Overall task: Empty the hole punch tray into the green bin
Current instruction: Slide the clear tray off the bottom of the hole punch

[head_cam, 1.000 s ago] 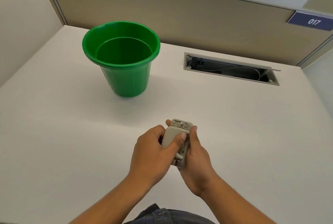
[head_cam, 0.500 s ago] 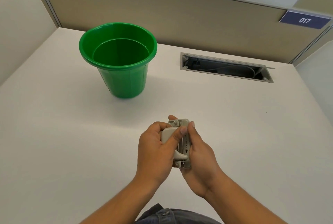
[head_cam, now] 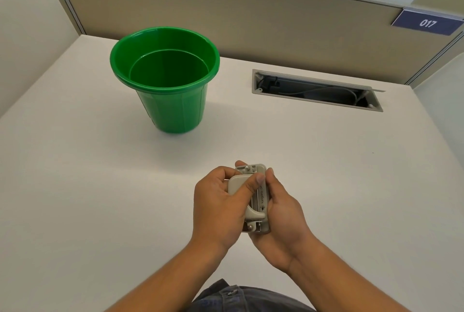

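Both of my hands hold a small beige hole punch (head_cam: 256, 198) above the white desk (head_cam: 75, 186), near its front middle. My left hand (head_cam: 218, 208) wraps its left side with the thumb lying across the top lever. My right hand (head_cam: 281, 221) cups it from the right and below. The punch's underside and tray are hidden by my fingers. The green bin (head_cam: 165, 80) stands upright and open on the desk, far to the upper left of my hands, with nothing visible inside it.
A rectangular cable slot (head_cam: 316, 90) with wires inside is cut into the desk at the back right. Beige partition walls (head_cam: 226, 15) close the back and left sides. A blue "017" sign (head_cam: 426, 23) hangs at the upper right.
My hands and the punch sit slightly higher in the frame, and my left thumb has slid further across the top lever. The bin has not moved on the desk.
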Tool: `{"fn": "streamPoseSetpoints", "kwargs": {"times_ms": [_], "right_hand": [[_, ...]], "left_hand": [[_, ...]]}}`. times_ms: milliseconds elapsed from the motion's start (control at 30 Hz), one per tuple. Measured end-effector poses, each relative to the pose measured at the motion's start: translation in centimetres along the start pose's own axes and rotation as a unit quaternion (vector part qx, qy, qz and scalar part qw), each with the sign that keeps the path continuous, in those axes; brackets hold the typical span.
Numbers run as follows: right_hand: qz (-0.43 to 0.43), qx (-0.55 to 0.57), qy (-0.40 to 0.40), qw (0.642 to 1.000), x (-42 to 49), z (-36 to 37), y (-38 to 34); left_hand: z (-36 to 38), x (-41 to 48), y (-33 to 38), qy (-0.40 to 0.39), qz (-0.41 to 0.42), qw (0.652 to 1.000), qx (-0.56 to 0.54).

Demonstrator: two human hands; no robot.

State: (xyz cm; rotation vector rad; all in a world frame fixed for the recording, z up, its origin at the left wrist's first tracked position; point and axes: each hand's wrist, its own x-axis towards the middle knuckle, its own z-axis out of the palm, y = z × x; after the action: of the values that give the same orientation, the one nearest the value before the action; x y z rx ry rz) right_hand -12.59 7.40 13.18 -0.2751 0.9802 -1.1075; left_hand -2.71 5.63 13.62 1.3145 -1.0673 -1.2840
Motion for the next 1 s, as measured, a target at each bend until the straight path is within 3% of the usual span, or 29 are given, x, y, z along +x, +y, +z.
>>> {"fn": "streamPoseSetpoints", "kwargs": {"times_ms": [300,533,733,1000], "right_hand": [[0.0,-0.005,0.0,1.0,-0.1,0.2,-0.7],[-0.072,-0.142,0.0,0.987,-0.5,0.8,-2.1],[-0.053,-0.185,-0.146,0.97,-1.1,0.7,-4.1],[-0.086,-0.283,-0.168,0.94,-1.8,1.2,-4.7]], "left_hand": [[-0.3,0.5,1.0,-0.021,-0.012,0.999,-0.036],[-0.5,1.2,2.3,0.004,0.024,0.997,-0.067],[-1.4,2.4,3.4,0.033,0.041,0.996,-0.067],[-1.4,2.6,3.5,0.033,0.025,0.997,-0.072]]}}
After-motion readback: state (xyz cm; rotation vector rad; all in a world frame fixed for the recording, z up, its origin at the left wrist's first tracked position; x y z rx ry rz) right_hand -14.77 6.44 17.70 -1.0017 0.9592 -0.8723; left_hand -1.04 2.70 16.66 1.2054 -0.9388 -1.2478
